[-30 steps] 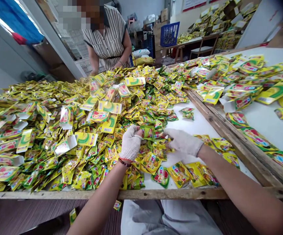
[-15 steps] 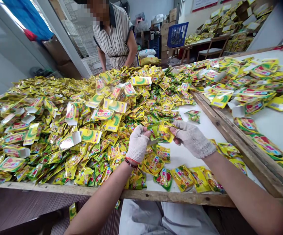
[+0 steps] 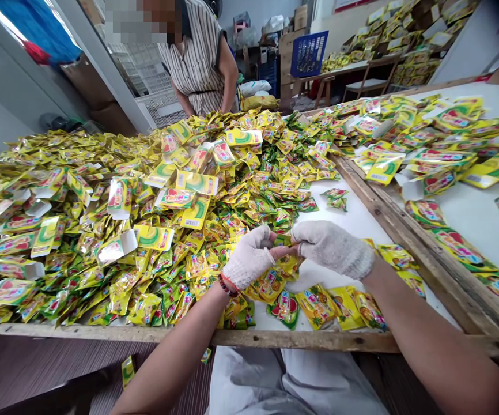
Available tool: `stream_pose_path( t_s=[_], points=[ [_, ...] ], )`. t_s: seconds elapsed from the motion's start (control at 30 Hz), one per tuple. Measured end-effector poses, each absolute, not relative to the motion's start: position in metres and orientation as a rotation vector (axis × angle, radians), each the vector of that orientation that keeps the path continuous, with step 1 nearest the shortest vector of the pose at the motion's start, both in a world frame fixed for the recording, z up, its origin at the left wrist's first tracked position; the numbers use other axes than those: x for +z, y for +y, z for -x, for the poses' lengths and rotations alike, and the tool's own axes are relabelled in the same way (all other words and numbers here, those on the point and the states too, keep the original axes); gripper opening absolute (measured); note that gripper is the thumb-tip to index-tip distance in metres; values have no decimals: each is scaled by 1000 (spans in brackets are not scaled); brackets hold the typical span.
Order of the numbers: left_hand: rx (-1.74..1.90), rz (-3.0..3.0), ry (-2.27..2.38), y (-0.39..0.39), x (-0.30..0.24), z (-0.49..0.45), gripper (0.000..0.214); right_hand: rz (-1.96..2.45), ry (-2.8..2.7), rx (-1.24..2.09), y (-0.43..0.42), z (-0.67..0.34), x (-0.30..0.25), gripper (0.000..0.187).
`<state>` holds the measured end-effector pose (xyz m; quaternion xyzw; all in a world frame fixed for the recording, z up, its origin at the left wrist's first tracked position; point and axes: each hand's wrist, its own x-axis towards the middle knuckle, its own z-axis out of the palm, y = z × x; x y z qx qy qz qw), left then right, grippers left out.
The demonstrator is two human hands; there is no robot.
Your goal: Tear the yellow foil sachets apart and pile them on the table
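My left hand (image 3: 249, 258), in a white knitted glove with bare fingertips, is closed near the middle of the table. Facing it, my right hand (image 3: 333, 248), gloved alike, is closed too, and the fingertips of both meet. A small yellow-green sachet (image 3: 282, 238) shows in part between them; the fingers cover most of it, and how many are pinched there cannot be told. Below my hands lie a red and green watermelon sachet (image 3: 284, 309) and a yellow pineapple sachet (image 3: 317, 307). To the left spreads a large heap of similar sachets (image 3: 146, 276).
Flat printed cartons (image 3: 154, 237) lie on the heap. A wooden divider (image 3: 374, 213) crosses the table on the right, with more cartons (image 3: 461, 248) beyond it. A wooden rim (image 3: 301, 340) edges the front. Across the table stands another person (image 3: 201, 63); behind is a blue basket (image 3: 309, 53).
My hands have drawn together, and the green and yellow sachets that showed between them are now mostly covered by my fingers. The whole view has shifted slightly.
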<state>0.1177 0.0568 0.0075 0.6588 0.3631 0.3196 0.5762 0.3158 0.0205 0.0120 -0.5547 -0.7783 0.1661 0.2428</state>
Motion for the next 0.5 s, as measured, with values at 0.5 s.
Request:
stream_pose_path(
  t_s=[0.5],
  points=[
    [980, -1393, 941, 62, 10, -116, 34, 1614, -1563, 646, 21, -298, 10, 23]
  ],
)
